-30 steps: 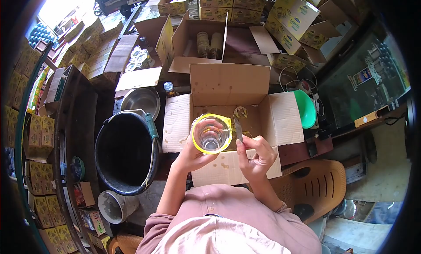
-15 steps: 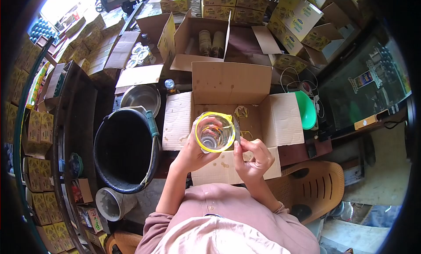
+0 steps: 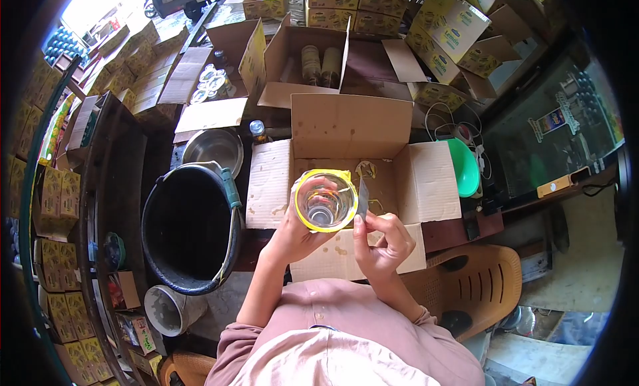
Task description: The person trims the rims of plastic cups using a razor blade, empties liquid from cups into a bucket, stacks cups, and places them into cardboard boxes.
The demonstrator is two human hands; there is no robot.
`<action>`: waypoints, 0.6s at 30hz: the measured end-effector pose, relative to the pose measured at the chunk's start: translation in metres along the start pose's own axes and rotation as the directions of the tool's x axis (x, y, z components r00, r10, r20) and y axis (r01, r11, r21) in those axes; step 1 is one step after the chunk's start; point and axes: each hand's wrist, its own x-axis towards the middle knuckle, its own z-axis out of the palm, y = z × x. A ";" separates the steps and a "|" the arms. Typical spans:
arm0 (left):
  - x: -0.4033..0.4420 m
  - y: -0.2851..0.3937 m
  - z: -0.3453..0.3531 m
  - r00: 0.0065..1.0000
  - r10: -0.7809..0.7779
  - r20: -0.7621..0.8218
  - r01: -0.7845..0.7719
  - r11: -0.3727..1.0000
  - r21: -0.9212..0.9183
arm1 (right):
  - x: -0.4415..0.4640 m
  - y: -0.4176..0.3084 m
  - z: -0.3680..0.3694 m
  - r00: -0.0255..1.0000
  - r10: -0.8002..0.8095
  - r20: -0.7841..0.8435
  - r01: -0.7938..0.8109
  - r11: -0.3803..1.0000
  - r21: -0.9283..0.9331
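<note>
My left hand [image 3: 291,238] is wrapped round a clear plastic cup [image 3: 321,215], its mouth tilted up towards me. A yellow film [image 3: 307,225] runs round the cup's rim, with a torn bit standing up at the right. Between thumb and fingertips, my right hand [image 3: 386,245] pinches a thin grey blade [image 3: 363,198], upright close to the right side of the rim; I cannot tell whether it touches. Both hands are above an open cardboard box [image 3: 351,129], in which yellow scraps [image 3: 365,169] lie.
Left of the box stand a black bucket [image 3: 150,236] and a metal bowl [image 3: 233,141], with a small jar [image 3: 258,130] close by. A green bowl [image 3: 464,167] is at its right. Behind are more open cartons [image 3: 283,49]. A brown plastic chair [image 3: 498,259] sits at lower right.
The blade has turned slightly, so more of its flat side shows. The cup and both hands have barely moved.
</note>
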 end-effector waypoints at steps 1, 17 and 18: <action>-0.001 0.000 0.001 1.000 -0.006 0.003 0.006 1.000 -0.005 | 0.000 0.000 0.000 1.000 -0.002 0.001 0.002 1.000 -0.001; -0.004 -0.001 0.006 1.000 -0.002 -0.008 0.002 0.999 0.036 | 0.000 -0.002 0.004 0.994 -0.078 -0.074 0.073 0.995 -0.073; -0.004 -0.001 0.006 1.000 -0.002 0.001 0.001 0.999 0.040 | 0.000 -0.001 0.005 0.993 -0.088 -0.075 0.083 0.994 -0.072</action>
